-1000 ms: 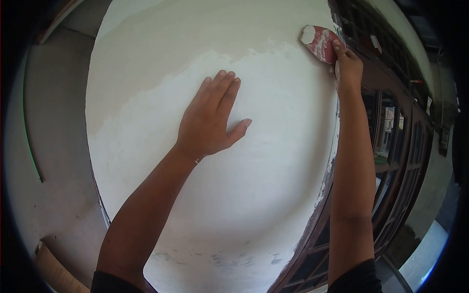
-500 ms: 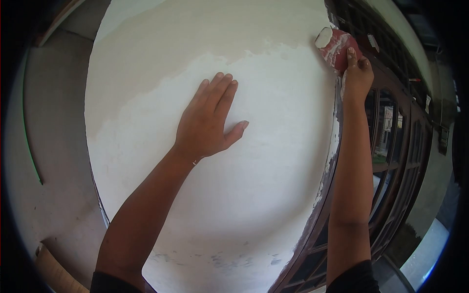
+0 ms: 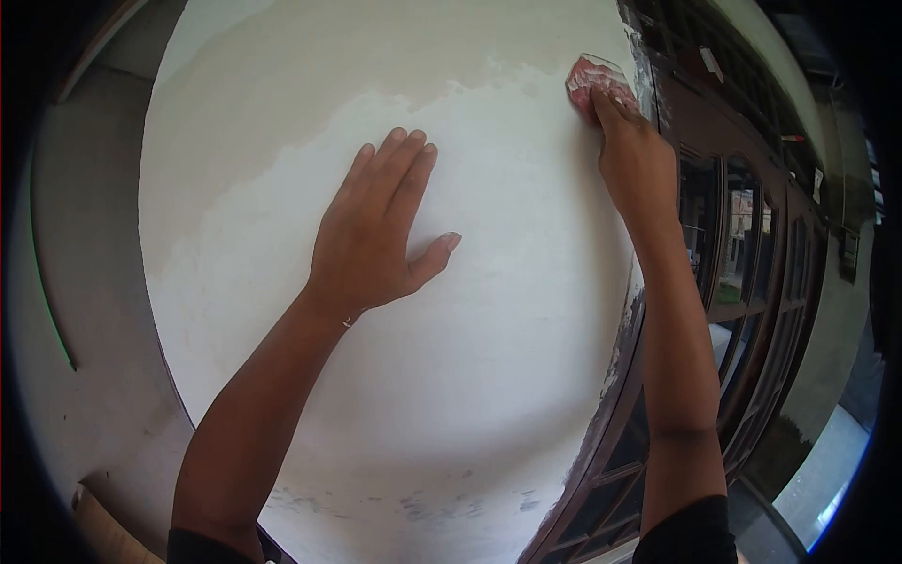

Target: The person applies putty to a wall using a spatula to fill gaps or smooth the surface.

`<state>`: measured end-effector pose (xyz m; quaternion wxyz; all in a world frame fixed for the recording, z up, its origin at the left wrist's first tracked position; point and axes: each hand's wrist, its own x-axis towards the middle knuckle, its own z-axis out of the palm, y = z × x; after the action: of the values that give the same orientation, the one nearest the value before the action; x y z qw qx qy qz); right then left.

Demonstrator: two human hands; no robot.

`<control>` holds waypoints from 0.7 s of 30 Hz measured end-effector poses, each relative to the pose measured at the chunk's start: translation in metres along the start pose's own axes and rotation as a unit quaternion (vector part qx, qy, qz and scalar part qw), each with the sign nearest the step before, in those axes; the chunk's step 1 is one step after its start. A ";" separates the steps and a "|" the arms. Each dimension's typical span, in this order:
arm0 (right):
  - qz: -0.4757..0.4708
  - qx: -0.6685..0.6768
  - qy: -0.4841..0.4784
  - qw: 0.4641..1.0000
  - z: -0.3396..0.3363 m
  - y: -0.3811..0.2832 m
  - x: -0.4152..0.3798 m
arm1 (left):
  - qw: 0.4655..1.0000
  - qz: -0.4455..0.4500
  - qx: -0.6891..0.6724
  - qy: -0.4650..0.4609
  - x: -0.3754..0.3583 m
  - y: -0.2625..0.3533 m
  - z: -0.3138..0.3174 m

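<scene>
My left hand [image 3: 371, 221] lies flat on the white-coated wall [image 3: 489, 310], fingers together and stretched upward, thumb out to the side, holding nothing. Up at the wall's right edge, my right hand [image 3: 634, 150] grips a red putty scraper [image 3: 598, 85] smeared with white filler. The scraper's face is against or very close to the wall; its far edge is partly hidden by my fingers. Above both hands, a band of greyish, damp-looking coating [image 3: 310, 85] meets the whiter area in a ragged line.
Right of the wall runs a dark wooden door or window frame [image 3: 691, 122] with glass panes [image 3: 738, 226], its near edge marked with filler. Grey wall [image 3: 94, 235] and a green line [image 3: 47, 282] show at left. A brown curved piece [image 3: 103, 526] sits at lower left.
My right hand has brought the scraper left from the frame's edge onto the wall and turned it; the white lump on it no longer shows. My left hand stays flat, the view shifting slightly.
</scene>
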<state>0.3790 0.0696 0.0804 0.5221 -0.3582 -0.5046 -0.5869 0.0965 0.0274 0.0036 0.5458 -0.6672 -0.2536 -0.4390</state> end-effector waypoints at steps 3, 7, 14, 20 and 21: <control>-0.014 -0.002 -0.021 1.000 -0.007 -0.004 -0.024 | 1.000 -0.003 0.000 0.001 0.002 0.001 -0.002; -0.009 0.023 0.045 0.999 -0.048 -0.011 -0.045 | 1.000 -0.002 0.004 0.002 0.002 0.001 0.001; 0.257 0.484 0.066 0.834 -0.027 0.009 0.023 | 1.000 -0.003 -0.001 0.003 0.001 0.001 -0.001; 0.341 0.575 -0.010 0.744 0.026 0.028 0.061 | 1.000 -0.002 -0.003 0.001 0.001 0.000 -0.002; 0.345 0.524 -0.048 0.777 0.029 0.031 0.062 | 1.000 -0.003 -0.003 0.002 0.001 0.001 -0.003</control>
<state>0.3935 0.0835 0.1523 0.7718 -0.2070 -0.6013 0.0060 0.0969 0.0242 0.0045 0.5424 -0.6675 -0.2534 -0.4428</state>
